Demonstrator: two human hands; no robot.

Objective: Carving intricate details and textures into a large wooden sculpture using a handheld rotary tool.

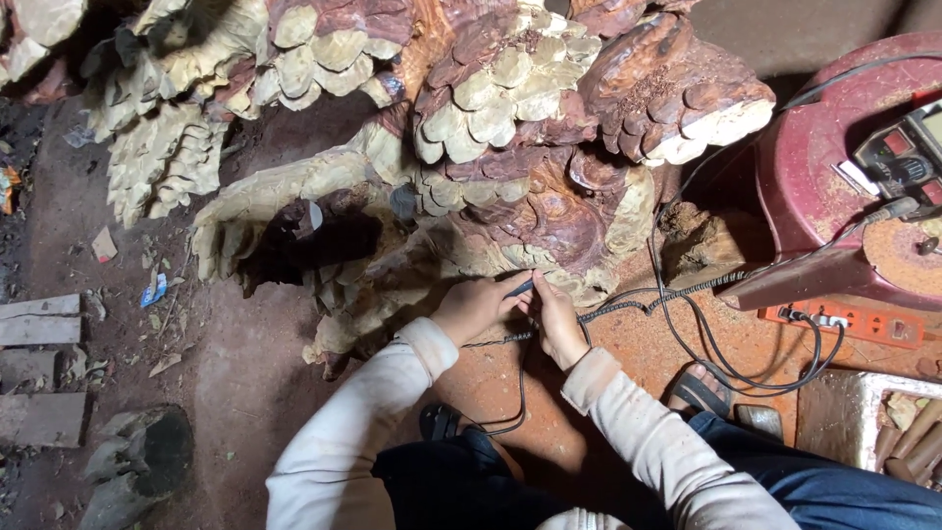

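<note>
Carving tool held against the lower edge of a large wood sculpture

The wood sculpture [471, 128] lies directly ahead of both hands; the slim dark carving tool [520, 289] is gripped between the left hand [474, 306] and the right hand [557, 319], its axis slanting up-right toward the wood.

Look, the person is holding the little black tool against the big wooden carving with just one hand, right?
Not quite. In the head view both hands, the left hand and the right hand, grip the little black tool against the big wooden carving.
</note>
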